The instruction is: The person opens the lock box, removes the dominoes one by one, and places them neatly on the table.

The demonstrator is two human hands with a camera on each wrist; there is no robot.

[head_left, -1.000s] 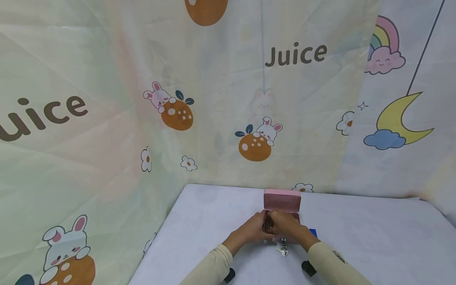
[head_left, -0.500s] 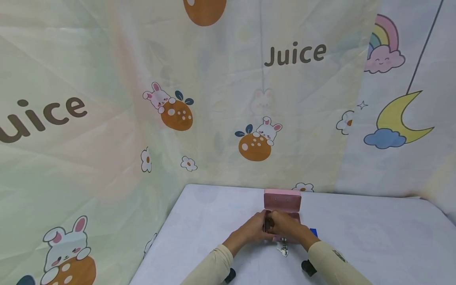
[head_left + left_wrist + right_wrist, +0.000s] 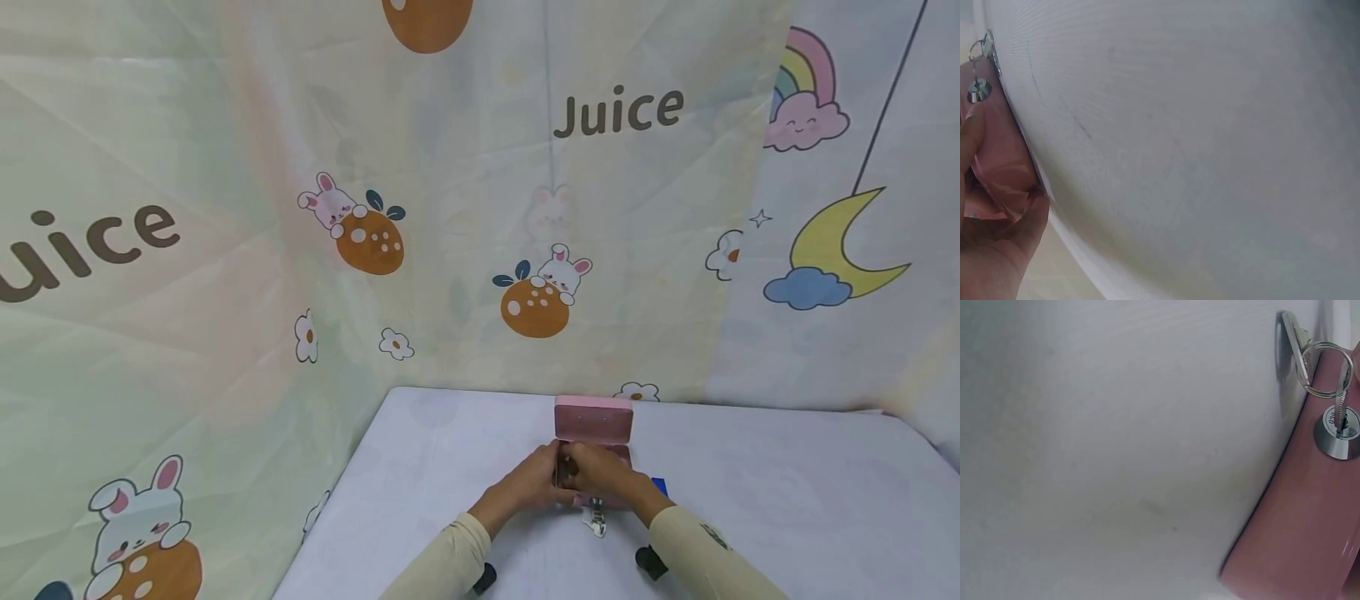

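Note:
A pink lock box stands on the white table with its lid (image 3: 594, 425) raised toward the wall. My left hand (image 3: 536, 479) grips the box's left side; in the left wrist view its fingers bend round a corner of the pink box (image 3: 999, 147). My right hand (image 3: 600, 472) reaches down into the box, and its fingertips are hidden there. On the front wall, the round lock (image 3: 1337, 447) has a key in it. From that key hangs a metal ring (image 3: 1305, 381) with a second key (image 3: 1295, 344) lying against the table.
Just right of the box, partly behind my right wrist, lies a blue object (image 3: 659, 486). Black pieces (image 3: 651, 562) show beside both sleeves. A printed cloth wall (image 3: 450, 358) rises at the back edge of the white table (image 3: 750, 467).
Both hands stay at the box in nearly the same pose. The head view has shifted slightly.

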